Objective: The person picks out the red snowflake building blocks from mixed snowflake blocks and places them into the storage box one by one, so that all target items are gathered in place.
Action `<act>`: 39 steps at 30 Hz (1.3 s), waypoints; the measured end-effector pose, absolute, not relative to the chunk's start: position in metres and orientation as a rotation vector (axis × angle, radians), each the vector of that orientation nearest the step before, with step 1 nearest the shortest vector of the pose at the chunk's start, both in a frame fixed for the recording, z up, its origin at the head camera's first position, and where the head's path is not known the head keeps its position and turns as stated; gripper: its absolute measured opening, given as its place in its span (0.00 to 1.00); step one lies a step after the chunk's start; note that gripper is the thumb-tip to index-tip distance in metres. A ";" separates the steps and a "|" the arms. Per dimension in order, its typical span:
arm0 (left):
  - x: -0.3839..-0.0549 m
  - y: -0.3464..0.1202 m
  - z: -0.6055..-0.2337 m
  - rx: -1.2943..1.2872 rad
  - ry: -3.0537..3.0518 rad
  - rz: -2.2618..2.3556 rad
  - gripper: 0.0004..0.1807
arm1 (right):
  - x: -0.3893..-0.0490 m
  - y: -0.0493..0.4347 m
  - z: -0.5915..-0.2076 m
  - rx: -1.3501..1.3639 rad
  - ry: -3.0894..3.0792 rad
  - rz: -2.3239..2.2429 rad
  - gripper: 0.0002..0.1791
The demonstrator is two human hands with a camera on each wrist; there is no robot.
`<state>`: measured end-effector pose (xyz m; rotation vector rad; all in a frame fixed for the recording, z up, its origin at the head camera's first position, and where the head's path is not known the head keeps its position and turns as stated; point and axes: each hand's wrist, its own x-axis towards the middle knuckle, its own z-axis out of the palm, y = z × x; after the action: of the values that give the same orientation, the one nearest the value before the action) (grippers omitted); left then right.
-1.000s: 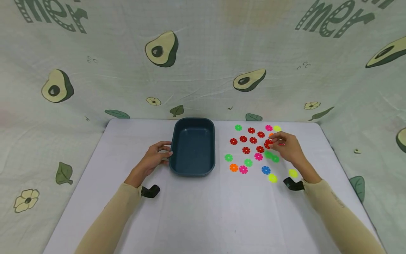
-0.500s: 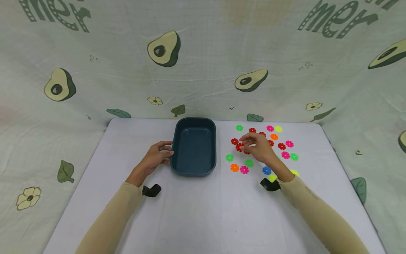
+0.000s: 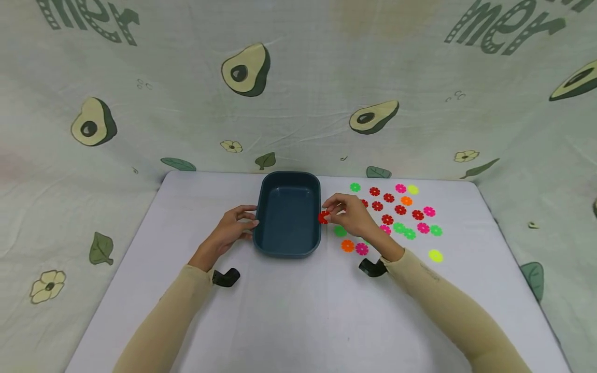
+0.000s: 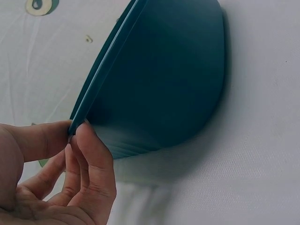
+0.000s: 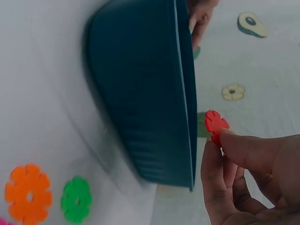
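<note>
A dark blue rectangular tub (image 3: pixel 288 220) stands on the white table. My left hand (image 3: pixel 228 228) pinches the rim on its left side, thumb on one face and fingers on the other in the left wrist view. Between thumb and fingertips of my right hand (image 3: pixel 352 213) is a red flower-shaped plastic disc (image 5: pixel 215 125), held up beside the tub's right rim. From the right wrist view, the disc is level with the rim and a little apart from it. The right hand and forearm hide some of the discs lying below.
Several notched discs lie spread right of the tub: red (image 3: pixel 387 219), green (image 3: pixel 409 234), pink (image 3: pixel 361 249), orange (image 3: pixel 347 246) and yellow (image 3: pixel 436 256). Behind the table (image 3: pixel 280 311) hangs a cloth printed with avocados (image 3: pixel 246 70).
My right hand has swept left from the far side of the discs to the tub's right rim, carrying the red disc. My left hand keeps its grip on the tub.
</note>
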<state>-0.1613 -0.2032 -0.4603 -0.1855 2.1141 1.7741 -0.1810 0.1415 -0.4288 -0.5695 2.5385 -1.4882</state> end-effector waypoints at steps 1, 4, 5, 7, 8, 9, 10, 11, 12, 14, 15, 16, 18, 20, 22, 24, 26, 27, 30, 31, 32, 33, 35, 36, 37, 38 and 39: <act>-0.161 -0.203 -0.460 -0.186 2.114 1.774 0.30 | -0.182 0.138 -0.428 -0.578 2.528 -1.488 0.11; -0.161 -0.203 -0.460 -0.187 2.114 1.775 0.30 | -0.184 0.126 -0.425 -0.612 2.508 -1.469 0.11; -0.161 -0.203 -0.460 -0.187 2.115 1.774 0.30 | -0.185 0.122 -0.424 -0.619 2.503 -1.460 0.11; -0.161 -0.203 -0.460 -0.188 2.114 1.775 0.30 | -0.186 0.113 -0.422 -0.632 2.492 -1.441 0.11; -0.161 -0.203 -0.460 -0.188 2.113 1.776 0.30 | -0.187 0.109 -0.421 -0.639 2.484 -1.431 0.11; -0.161 -0.203 -0.460 -0.188 2.112 1.777 0.30 | -0.188 0.105 -0.420 -0.644 2.476 -1.419 0.11; -0.161 -0.203 -0.460 -0.188 2.110 1.780 0.30 | -0.189 0.101 -0.419 -0.642 2.468 -1.412 0.11; -0.161 -0.203 -0.460 -0.190 2.107 1.783 0.30 | -0.190 0.098 -0.418 -0.648 2.462 -1.402 0.12; -0.162 -0.203 -0.460 -0.190 2.105 1.785 0.30 | -0.191 0.094 -0.416 -0.653 2.456 -1.393 0.12; -0.162 -0.203 -0.460 -0.190 2.103 1.787 0.30 | -0.194 0.087 -0.415 -0.668 2.450 -1.381 0.12; -0.161 -0.203 -0.460 -0.189 2.104 1.788 0.30 | -0.195 0.084 -0.413 -0.674 2.450 -1.376 0.12; -0.161 -0.203 -0.460 -0.189 2.105 1.789 0.30 | -0.197 0.081 -0.413 -0.677 2.449 -1.376 0.12; -0.161 -0.203 -0.460 -0.186 2.108 1.790 0.30 | -0.201 0.075 -0.412 -0.676 2.452 -1.372 0.12; -0.161 -0.203 -0.460 -0.188 2.111 1.793 0.30 | -0.205 0.069 -0.412 -0.654 2.458 -1.375 0.12; -0.161 -0.202 -0.460 -0.191 2.110 1.797 0.29 | -0.210 0.063 -0.412 -0.616 2.465 -1.373 0.12; -0.160 -0.202 -0.460 -0.196 2.107 1.801 0.29 | -0.214 0.057 -0.414 -0.574 2.471 -1.376 0.13; -0.160 -0.201 -0.459 -0.198 2.104 1.804 0.29 | -0.219 0.051 -0.416 -0.534 2.475 -1.383 0.13; -0.160 -0.201 -0.459 -0.197 2.102 1.805 0.29 | -0.221 0.049 -0.417 -0.516 2.477 -1.388 0.13; -0.160 -0.200 -0.459 -0.195 2.099 1.811 0.29 | -0.227 0.041 -0.420 -0.474 2.485 -1.397 0.14; -0.160 -0.200 -0.459 -0.192 2.098 1.813 0.29 | -0.229 0.039 -0.421 -0.461 2.489 -1.395 0.14; -0.160 -0.200 -0.459 -0.190 2.096 1.814 0.29 | -0.231 0.037 -0.422 -0.448 2.496 -1.390 0.14; -0.160 -0.200 -0.459 -0.189 2.097 1.815 0.29 | -0.233 0.035 -0.423 -0.440 2.502 -1.384 0.14; -0.160 -0.200 -0.460 -0.191 2.100 1.813 0.29 | -0.238 0.030 -0.424 -0.415 2.516 -1.363 0.15; -0.160 -0.201 -0.460 -0.191 2.100 1.814 0.29 | -0.240 0.028 -0.424 -0.398 2.515 -1.358 0.15; -0.160 -0.201 -0.460 -0.191 2.100 1.813 0.29 | -0.241 0.026 -0.425 -0.381 2.511 -1.355 0.15; -0.160 -0.202 -0.460 -0.194 2.101 1.811 0.29 | -0.243 0.024 -0.425 -0.365 2.506 -1.353 0.16; -0.160 -0.202 -0.460 -0.197 2.102 1.809 0.29 | -0.245 0.022 -0.425 -0.348 2.501 -1.351 0.16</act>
<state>-0.1601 -0.2019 -0.4597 -0.1970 2.1017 1.8095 -0.2451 0.0216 -0.4254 -0.3480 2.5015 -1.3514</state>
